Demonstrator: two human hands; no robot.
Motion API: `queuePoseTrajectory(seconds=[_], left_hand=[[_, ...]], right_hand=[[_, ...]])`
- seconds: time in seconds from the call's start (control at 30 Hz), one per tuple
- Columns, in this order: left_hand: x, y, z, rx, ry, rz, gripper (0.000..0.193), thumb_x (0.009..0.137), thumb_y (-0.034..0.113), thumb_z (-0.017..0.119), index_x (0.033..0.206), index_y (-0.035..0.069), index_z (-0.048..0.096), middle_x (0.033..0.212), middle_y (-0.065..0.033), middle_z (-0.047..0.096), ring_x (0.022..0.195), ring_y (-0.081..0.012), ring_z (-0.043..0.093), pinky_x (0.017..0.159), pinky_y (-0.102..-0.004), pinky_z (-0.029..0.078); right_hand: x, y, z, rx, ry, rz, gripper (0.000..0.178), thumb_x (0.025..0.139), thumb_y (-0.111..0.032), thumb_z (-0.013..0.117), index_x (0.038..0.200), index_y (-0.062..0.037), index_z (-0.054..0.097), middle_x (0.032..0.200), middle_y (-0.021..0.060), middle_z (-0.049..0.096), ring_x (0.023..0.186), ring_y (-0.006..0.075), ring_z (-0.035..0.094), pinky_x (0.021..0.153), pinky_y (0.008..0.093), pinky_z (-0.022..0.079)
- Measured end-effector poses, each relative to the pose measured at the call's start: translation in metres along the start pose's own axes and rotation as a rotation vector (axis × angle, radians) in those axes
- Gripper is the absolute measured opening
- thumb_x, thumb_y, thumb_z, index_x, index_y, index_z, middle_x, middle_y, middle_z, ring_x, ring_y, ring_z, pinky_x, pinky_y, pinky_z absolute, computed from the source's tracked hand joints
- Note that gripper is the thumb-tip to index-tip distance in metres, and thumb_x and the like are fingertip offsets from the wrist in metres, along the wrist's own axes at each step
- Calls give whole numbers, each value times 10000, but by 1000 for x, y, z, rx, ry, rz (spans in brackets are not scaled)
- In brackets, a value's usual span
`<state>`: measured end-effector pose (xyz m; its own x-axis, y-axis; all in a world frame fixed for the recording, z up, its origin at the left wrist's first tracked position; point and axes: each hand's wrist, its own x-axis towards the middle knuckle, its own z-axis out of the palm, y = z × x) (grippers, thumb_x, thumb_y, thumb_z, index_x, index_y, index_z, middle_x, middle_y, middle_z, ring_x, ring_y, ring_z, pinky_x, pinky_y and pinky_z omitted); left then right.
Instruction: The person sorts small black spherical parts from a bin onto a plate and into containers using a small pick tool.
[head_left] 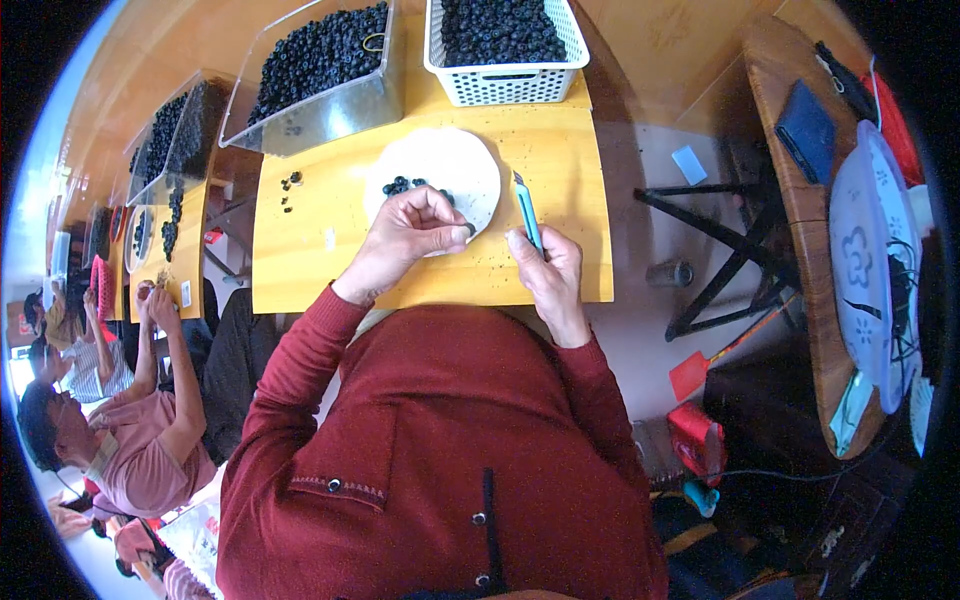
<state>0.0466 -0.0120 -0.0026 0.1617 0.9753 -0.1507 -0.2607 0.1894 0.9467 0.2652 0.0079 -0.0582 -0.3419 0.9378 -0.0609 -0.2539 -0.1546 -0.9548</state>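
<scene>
My left hand (pixel 415 228) is over the near side of a round white plate (pixel 440 155), thumb and fingertips pinched on a small black round piece (pixel 470 230). Several like it (pixel 402 185) lie on the plate, partly hidden behind that hand. To the right, my right hand (pixel 548 270) is closed round a slim craft knife (pixel 528 214) with a teal handle. Its blade points up and away from me, beside the plate's right edge. The two hands are apart, and the blade is not touching the piece.
A clear plastic bin (pixel 330 115) and a white perforated basket (pixel 515 85), both full of black pieces, stand at the far side of the yellow table (pixel 300 265). A few loose pieces (pixel 290 182) and crumbs lie about. Co-workers sit at left; a wooden table (pixel 775 100) stands right.
</scene>
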Motion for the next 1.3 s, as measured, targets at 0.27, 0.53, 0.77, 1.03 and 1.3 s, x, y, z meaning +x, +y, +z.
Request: queuePoseTrajectory(seconds=[0.27,0.53,0.77,1.03,1.3], left_hand=[[85,56,-9,623,196,341,105,865,57,715,892,4,629,848,-51,678,769,-100,636,740,-246,535],[129,68,-30,1030,193,461,232,840,138,744,1009,-9,683,809,-99,708,747,-128,666,663,-289,534],[51,38,-37,1356,-185,314,237,781,82,705,1008,14,711,965,-162,706,913,-310,666,845,-395,515],[49,27,-39,1487,-230,289,214,795,77,639,992,39,714,975,-165,701,917,-324,656,867,-413,499],[47,26,-37,1360,-104,250,193,776,42,652,958,19,712,938,-161,695,801,-285,690,781,-362,541]], right_hand=[[-6,3,2,-152,76,-133,228,944,-212,662,879,6,662,671,-79,495,608,12,402,518,212,317],[-7,7,2,-136,98,-184,229,948,-219,658,902,6,666,669,-80,489,609,14,397,518,210,322],[-5,9,1,-182,100,-205,236,944,-221,661,893,9,662,666,-76,494,609,14,404,518,209,325],[-7,6,3,-218,92,-219,224,942,-215,666,882,2,657,661,-71,499,601,18,406,518,208,334],[-9,10,3,-176,114,-218,218,946,-205,661,890,6,659,673,-76,501,607,14,408,522,204,335]])
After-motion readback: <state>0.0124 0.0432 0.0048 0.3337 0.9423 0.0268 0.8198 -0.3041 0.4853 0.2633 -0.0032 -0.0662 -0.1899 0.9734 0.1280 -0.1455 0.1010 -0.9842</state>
